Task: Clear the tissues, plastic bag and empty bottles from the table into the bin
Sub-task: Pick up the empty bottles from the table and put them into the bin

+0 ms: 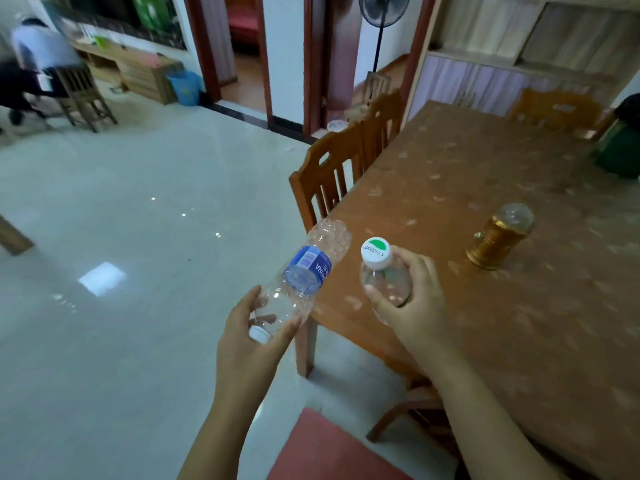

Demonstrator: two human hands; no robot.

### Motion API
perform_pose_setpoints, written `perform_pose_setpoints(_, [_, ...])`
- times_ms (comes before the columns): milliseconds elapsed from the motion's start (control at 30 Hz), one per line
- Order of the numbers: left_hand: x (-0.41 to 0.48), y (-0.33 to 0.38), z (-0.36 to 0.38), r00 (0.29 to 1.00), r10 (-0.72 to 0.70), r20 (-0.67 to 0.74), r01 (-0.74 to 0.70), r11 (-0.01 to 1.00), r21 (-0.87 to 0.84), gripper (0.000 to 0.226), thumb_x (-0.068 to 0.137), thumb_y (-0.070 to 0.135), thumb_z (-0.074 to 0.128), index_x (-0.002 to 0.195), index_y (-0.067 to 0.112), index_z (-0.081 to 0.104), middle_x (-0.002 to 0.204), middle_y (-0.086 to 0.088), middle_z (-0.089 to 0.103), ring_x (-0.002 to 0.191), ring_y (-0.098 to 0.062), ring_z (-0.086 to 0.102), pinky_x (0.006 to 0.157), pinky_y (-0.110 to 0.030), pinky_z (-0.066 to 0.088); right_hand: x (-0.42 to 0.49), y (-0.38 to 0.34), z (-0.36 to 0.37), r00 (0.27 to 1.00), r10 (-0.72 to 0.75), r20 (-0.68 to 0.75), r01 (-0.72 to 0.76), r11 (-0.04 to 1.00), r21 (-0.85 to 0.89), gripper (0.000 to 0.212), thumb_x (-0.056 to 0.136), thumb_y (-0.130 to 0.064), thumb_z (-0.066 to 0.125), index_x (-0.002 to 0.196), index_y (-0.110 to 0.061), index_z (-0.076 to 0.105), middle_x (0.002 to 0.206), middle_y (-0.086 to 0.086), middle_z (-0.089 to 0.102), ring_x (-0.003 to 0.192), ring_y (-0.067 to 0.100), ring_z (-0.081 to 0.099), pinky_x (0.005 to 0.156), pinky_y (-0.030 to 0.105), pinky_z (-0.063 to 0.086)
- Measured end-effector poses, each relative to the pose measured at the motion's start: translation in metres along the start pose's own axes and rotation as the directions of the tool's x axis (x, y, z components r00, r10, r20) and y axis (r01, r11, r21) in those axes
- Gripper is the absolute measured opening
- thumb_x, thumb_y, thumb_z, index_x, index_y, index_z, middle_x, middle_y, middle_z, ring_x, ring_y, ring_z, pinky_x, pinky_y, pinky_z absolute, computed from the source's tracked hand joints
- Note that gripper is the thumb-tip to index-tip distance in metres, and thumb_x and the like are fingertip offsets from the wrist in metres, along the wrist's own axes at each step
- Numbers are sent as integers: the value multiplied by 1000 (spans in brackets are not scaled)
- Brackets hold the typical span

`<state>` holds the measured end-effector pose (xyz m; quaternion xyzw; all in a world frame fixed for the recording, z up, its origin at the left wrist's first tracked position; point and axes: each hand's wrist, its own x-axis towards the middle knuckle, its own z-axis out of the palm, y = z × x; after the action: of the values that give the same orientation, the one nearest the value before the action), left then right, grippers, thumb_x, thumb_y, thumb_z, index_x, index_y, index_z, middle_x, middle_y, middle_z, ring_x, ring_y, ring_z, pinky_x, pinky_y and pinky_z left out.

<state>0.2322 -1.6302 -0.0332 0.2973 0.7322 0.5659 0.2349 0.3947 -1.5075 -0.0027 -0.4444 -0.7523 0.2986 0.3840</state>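
The left hand (254, 336) curls around the neck end of a blue-labelled bottle (299, 275), whose long axis slants up and right, base pointing away. The right hand (412, 299) grips a second bottle (382, 275) upright, white cap up, over the table (485, 174) corner. Farther off, a blue bin (185, 86) stands by the wall

We see a clear, empty blue-labelled bottle (304, 271) tilted, its white-capped neck pinched between our left fingers (290, 325), base beyond them. A green-and-white-capped clear bottle (384, 284) stands cap-up within our right fingers (417, 268).

Blue-labelled bottle (308, 271); perhaps leaf-patterned orange tablecloth (485, 161)
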Motion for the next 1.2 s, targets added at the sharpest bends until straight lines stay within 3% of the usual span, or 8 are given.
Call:
perform_pose_setpoints(133, [6,-19,-54,991,-50,-125,43,998,-56,64,70,22,78,126,26,49,115,10,59,95,-6,60,78,-23,47,4,-35,63,990,-53,129,41,994,99,54,72,-15,75,115,-32,48,110,-4,46,96,1,48,71,-6,29])
perform_pose_setpoints(233, [12,-39,-87,971,-108,-212,92,992,-85,63,70,22,78,126,27,49,115,11,59,94,-6,61,76,-21,46,7,-50,108,974,-69,216,43,991,123,52,74,-19,75,118,-26,49,114,-1,47,100,10,49,70,-5,32])
perform_pose_setpoints(367, [28,-63,-121,942,-184,-281,162,982,-102,62,69,25,78,125,28,50,114,13,59,94,-5,61,78,-24,47,18,-62,164,945,-68,320,9,983,182,54,74,-21,75,120,-26,47,112,-5,47,98,0,48,73,-3,33])
perform_pose_setpoints(500, [73,-76,-151,928,-202,-312,180,979,-98,63,69,24,79,125,28,50,112,15,58,89,2,60,78,-24,49,47,-70,228,936,-44,349,-47,968,246,55,72,-18,76,116,-31,45,113,-3,49,101,-1,49,83,10,39])
perform_pose_setpoints(667, [167,-80,-186,939,-169,-299,157,985,-64,63,68,25,80,124,28,50,113,15,58,91,0,60,83,-31,51,107,-89,308,939,-50,341,-65,946,318,56,72,-16,75,104,-48,42,108,-16,48,100,-10,48,80,6,38])
perform_pose_setpoints(833, [264,-69,-216,961,-114,-253,114,993,-15,63,67,28,81,122,33,50,112,16,58,90,2,59,80,-27,51,178,-114,369,952,-18,305,-91,937,338,54,72,-15,75,111,-36,45,111,-4,51,102,-5,49,84,17,39])
perform_pose_setpoints(1100, [376,-81,-242,971,-129,-202,124,992,-37,68,62,36,79,123,30,51,110,14,60,90,1,60,79,-27,51,255,-131,433,960,17,281,-109,943,314,55,72,-16,75,108,-42,44,112,-6,51,100,-11,48,81,10,37])
perform_pose_setpoints(1200, [425,-83,-247,985,-100,-141,98,995,-24,62,67,24,81,120,32,50,110,14,58,88,5,58,79,-23,48,284,-136,459,967,44,253,-121,948,296,54,72,-17,75,106,-44,43,111,-7,51,101,-12,47,81,10,37])
